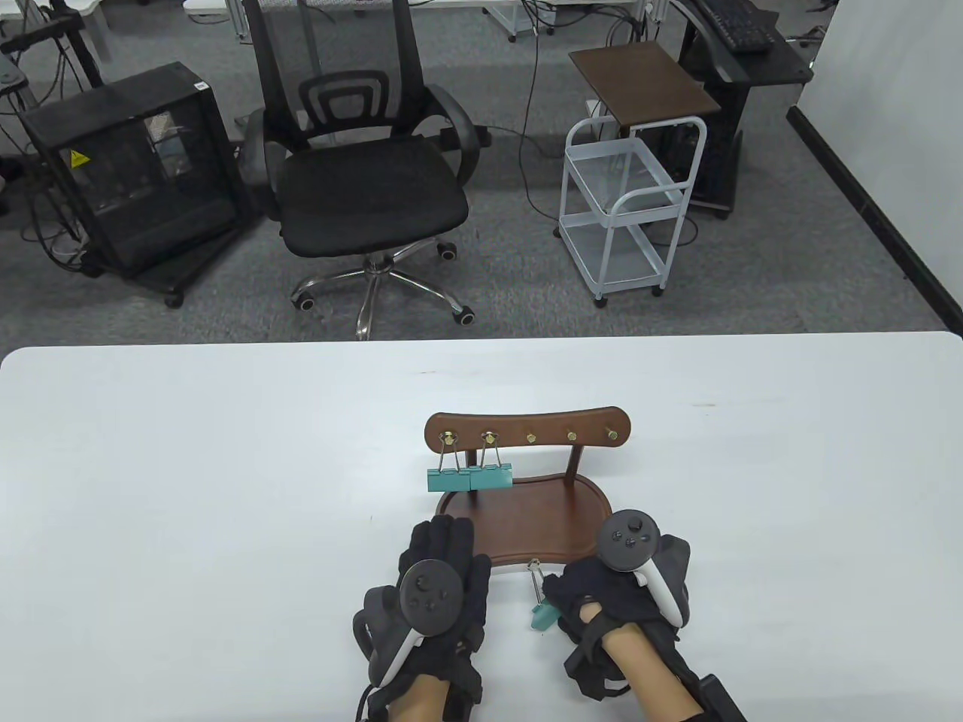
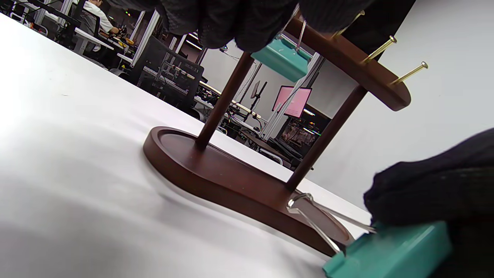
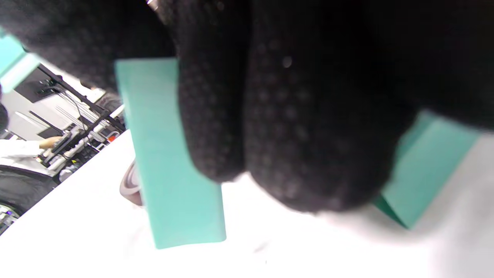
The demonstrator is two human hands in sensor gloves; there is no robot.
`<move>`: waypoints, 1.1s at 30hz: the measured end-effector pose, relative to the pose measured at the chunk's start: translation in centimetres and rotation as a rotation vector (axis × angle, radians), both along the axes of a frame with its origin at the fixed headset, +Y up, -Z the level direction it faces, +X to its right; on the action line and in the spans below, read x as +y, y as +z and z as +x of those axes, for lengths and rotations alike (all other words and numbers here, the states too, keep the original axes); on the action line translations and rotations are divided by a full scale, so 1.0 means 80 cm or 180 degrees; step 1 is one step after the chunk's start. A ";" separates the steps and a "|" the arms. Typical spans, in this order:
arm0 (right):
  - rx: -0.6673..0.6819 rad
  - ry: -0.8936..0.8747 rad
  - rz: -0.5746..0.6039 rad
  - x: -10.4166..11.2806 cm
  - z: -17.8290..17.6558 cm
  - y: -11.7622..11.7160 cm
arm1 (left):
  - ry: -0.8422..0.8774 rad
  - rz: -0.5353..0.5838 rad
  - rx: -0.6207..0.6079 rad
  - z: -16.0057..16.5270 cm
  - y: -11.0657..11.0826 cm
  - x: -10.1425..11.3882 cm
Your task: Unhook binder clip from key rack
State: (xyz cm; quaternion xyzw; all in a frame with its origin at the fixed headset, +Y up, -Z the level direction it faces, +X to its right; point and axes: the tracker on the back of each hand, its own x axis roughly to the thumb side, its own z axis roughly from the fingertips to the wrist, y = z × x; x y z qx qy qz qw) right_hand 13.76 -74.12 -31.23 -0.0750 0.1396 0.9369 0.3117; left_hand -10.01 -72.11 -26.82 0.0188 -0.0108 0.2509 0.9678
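Near the front edge of the key rack [image 1: 527, 519], the right hand [image 1: 602, 594] is gripping a freed teal binder clip [image 1: 543, 617] low over the surface [image 1: 226, 466]; it should be lowering it flat before letting go. The left hand [image 1: 440, 579] is resting palm-down, holding nothing.

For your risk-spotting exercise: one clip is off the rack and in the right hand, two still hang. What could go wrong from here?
1. The right hand holds the clip with its wire handle by the base; the handle might catch the base edge.
2. The hanging clips touch each other; unhooking one may drag the other off its hook.
3. The left hand seems only beside the rack, so it could tip.
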 end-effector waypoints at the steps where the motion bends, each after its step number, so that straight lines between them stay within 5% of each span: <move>1: 0.0027 0.0071 -0.0016 0.000 -0.003 -0.001 | 0.0003 0.0000 -0.0001 0.000 0.000 0.000; 16: 0.0096 0.0279 -0.0131 -0.011 -0.019 -0.005 | 0.0025 0.0018 0.0011 -0.001 0.000 0.001; 33: 0.0267 0.1052 0.0255 0.000 -0.032 -0.004 | 0.0046 0.0022 0.0014 -0.001 0.000 0.002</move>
